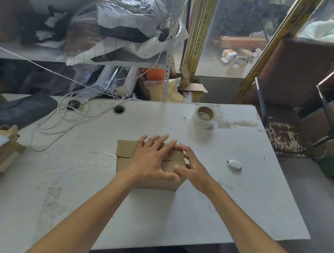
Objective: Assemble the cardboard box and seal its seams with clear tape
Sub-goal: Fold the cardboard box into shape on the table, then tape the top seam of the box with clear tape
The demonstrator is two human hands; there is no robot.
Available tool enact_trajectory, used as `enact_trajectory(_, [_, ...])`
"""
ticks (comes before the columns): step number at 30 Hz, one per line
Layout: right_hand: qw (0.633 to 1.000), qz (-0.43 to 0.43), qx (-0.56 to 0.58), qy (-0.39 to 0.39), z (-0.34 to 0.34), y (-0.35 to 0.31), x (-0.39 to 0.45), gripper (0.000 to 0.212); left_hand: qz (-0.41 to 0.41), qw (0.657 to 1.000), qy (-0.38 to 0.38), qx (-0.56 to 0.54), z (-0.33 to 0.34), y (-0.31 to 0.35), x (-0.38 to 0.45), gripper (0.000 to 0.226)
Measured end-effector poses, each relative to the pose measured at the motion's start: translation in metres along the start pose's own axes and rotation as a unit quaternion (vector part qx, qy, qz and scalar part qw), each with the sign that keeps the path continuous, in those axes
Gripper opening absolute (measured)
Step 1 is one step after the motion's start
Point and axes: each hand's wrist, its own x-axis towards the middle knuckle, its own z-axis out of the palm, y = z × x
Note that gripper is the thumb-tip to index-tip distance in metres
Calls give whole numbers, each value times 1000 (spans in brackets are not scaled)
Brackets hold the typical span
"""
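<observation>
Both hands lie on the cardboard box (pixel 149 165) at the tabletop's (pixel 98 180) middle: the left hand (pixel 151 161) is spread flat, fingers unclenched, holding the flaps down, and the right hand (pixel 192 170) curls loosely at the box's right edge, grasping nothing. The clear tape roll (pixel 204 117) stands upright at about one o'clock from the box, well apart, nearer the right hand. The flap seam runs left to right.
</observation>
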Motion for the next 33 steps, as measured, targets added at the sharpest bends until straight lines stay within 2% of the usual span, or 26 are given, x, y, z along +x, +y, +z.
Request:
enact_trajectory(9, [995,-7,-102,-10,-23,7,-2,62,-8,998,-30,60,1,5,2,108])
enact_trajectory(16, [977,20,-165,134,-84,30,52,63,-63,997,-31,42,-3,7,27,110])
enact_trajectory(20, [957,35,-226,178,-121,48,101,73,-35,998,-5,42,-3,14,44,111])
enact_trajectory(25, [942,106,-258,185,-153,77,137,76,-52,998,11,45,-6,17,71,113])
enact_trajectory(33, [913,107,-358,164,-192,94,187,69,-79,995,22,58,-12,7,130,115])
